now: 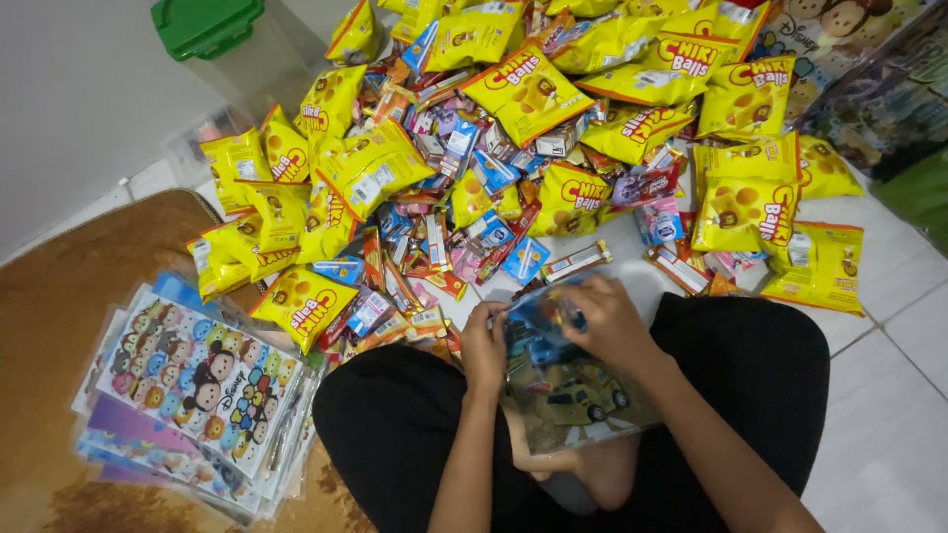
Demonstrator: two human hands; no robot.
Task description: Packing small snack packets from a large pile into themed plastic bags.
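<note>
I sit cross-legged on the floor with a clear plastic bag printed with cartoon cars (pixel 573 395) on my lap. My left hand (pixel 484 345) pinches the bag's left top edge. At the bag's mouth my right hand (pixel 602 318) is closed on the edge, its fingers curled over small wrapped snacks inside. Just beyond my hands lies a big heap of yellow snack packets (pixel 528 89) and small colourful wrapped sweets (pixel 464 227).
A stack of flat printed plastic bags (pixel 193 390) lies at my left on a brown mat (pixel 69 296). A clear container with a green lid (pixel 222 35) stands at the back left. White floor tiles (pixel 889 395) spread to the right.
</note>
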